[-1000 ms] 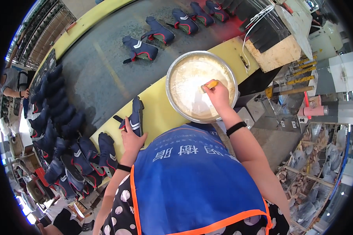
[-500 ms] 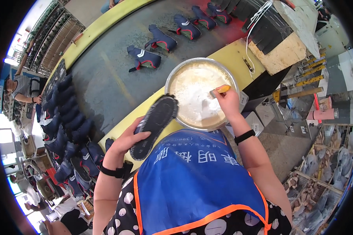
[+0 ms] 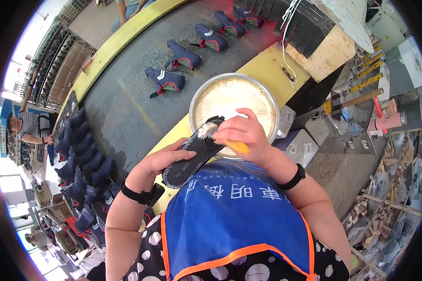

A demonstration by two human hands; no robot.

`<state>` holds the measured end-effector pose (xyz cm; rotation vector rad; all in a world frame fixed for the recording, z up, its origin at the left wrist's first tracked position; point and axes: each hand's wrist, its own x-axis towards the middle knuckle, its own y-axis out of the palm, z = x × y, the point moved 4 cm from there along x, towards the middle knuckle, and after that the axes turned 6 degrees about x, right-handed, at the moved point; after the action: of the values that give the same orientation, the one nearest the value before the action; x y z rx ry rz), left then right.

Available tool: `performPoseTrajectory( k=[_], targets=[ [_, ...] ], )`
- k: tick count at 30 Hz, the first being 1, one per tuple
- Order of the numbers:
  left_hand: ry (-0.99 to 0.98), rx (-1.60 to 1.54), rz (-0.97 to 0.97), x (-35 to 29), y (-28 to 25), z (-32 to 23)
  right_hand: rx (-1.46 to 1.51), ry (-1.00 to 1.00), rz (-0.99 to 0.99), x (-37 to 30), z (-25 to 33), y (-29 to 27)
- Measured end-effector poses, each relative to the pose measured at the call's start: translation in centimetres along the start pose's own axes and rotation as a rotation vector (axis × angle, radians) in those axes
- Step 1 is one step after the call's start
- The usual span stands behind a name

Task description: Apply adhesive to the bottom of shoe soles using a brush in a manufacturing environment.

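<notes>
My left hand (image 3: 162, 159) grips a black shoe sole (image 3: 183, 169) by its side, thumb lying across its face. Pale stitching or trim runs round the sole's edge. In my right hand (image 3: 246, 133) is a brush with a yellow handle (image 3: 237, 147). Its bristles (image 3: 207, 130), coated in white paste, meet the far end of the sole, which the brush and fingers partly hide. Just beyond both hands stands a round metal basin (image 3: 195, 100) of creamy white paste (image 3: 239, 93). The sole's far end overlaps the basin's near rim.
Several navy shoe uppers with red trim (image 3: 166, 80) lie on the grey conveyor belt (image 3: 112, 107). More dark uppers (image 3: 91, 152) are massed at the left. A board box with black flaps (image 3: 321, 49) stands far right, beside a white cable (image 3: 284, 44). Another person (image 3: 33, 126) works at the left.
My right hand has lifted the brush out of the basin and brought it left onto the sole. The sole has shifted slightly right and tilted. The uppers on the belt sit a little farther left.
</notes>
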<state>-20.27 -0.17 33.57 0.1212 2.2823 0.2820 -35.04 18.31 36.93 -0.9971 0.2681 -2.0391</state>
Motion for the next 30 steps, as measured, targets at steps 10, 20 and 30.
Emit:
performPoseTrajectory(
  k=[10,20,30],
  targets=[
    [0.064,-0.079,0.064,-0.6,-1.3,2.1,0.277,0.174,-0.196,0.6,-0.4,-0.5],
    [0.183,0.012,-0.05,-1.7,-2.3,2.7,0.205,0.372,-0.37,0.3,-1.7,1.2],
    [0.329,0.077,-0.177,-1.5,-2.1,3.1,0.231,0.462,-0.43,1.0,-2.2,1.5]
  ],
)
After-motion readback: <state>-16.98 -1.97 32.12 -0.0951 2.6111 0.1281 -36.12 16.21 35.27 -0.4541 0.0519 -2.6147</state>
